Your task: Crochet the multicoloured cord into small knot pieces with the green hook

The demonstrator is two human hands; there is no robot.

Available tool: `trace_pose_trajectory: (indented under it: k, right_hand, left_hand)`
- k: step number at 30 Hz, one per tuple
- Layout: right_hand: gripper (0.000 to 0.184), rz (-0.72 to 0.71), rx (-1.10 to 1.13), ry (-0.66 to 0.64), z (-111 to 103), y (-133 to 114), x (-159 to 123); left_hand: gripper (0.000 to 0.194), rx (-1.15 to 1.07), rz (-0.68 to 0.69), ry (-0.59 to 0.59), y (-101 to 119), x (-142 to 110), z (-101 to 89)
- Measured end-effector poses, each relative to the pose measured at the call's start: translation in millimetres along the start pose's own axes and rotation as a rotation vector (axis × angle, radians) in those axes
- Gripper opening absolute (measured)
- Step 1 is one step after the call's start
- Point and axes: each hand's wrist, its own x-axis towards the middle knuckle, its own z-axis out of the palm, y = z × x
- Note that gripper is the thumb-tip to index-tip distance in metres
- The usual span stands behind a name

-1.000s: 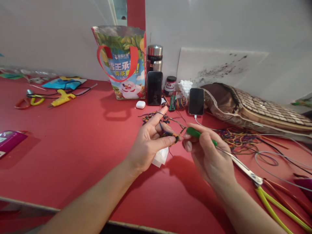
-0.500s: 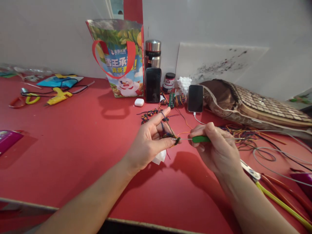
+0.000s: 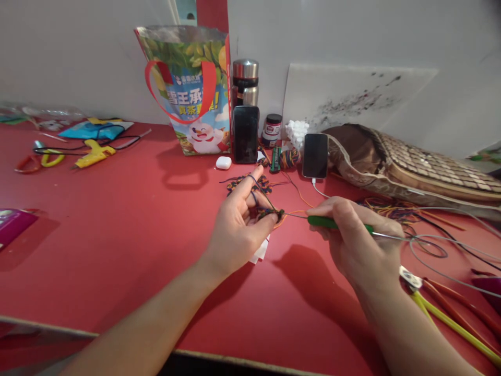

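Note:
Between the thumb and fingers of my left hand (image 3: 242, 224) is a small dark multicoloured piece of crochet (image 3: 278, 214). A dark strand of yarn (image 3: 262, 189) runs over my raised left index finger down to the piece. My right hand (image 3: 354, 235) grips the green handle of a crochet hook (image 3: 323, 222), its thin metal shaft pointing left with the tip at the crochet. The tip itself is too small to make out. Behind my left hand lies a finished-looking multicoloured braided strip (image 3: 268, 183), and a bit of white paper (image 3: 260, 250) shows beneath.
Two phones stand at the back, a black one (image 3: 246, 134) and a charging one (image 3: 315, 155). Near them are a printed bag (image 3: 199, 104), a flask (image 3: 246, 78) and a yarn ball (image 3: 290, 158). Red-and-yellow-handled pliers (image 3: 450, 308) lie right, a yellow glue gun (image 3: 94, 153) left.
My right hand has shifted slightly right and the hook now slants, its handle end lower. My left hand has moved slightly up and left with the crochet.

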Motion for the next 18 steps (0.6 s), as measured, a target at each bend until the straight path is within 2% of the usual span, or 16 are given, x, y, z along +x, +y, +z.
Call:
trace_pose_trajectory:
  k: [6, 11, 14, 18]
  right_hand:
    - [0.027, -0.267, -0.264, -0.089, 3.9, -11.0, -3.1]
    - [0.02, -0.474, -0.473, -0.169, 9.6, -15.2, -7.8]
    - [0.017, -0.596, -0.523, -0.194, 8.6, -11.4, -6.9]
    - [0.015, -0.639, -0.482, -0.265, 3.3, -7.0, -1.6]
  left_hand:
    - [0.082, 0.068, 0.011, 0.042, -3.1, 1.7, 1.9]
    - [0.082, 0.101, 0.013, 0.093, -8.9, 3.4, 2.5]
    - [0.088, -0.023, -0.052, 0.076, -8.6, 4.4, 1.0]
    - [0.097, -0.317, -0.21, 0.021, -4.3, 7.6, -3.8]
